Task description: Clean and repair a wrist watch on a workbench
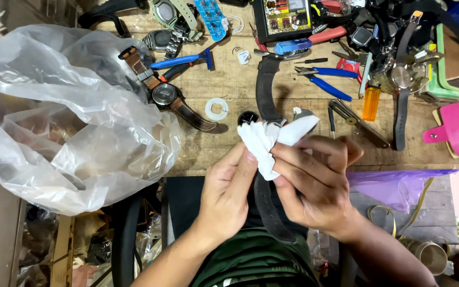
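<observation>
At the near edge of the wooden workbench, the left hand and right hand both pinch a white tissue, fingers closed around it and the black watch strap it wraps. A brown-strapped wristwatch lies beside a crumpled clear plastic bag at the left

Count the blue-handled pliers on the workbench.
2: blue-handled pliers right of centre, near the orange lighter; blue-gripped pliers left of centre, by the brown-strapped watch. More may hide under clutter.
</observation>
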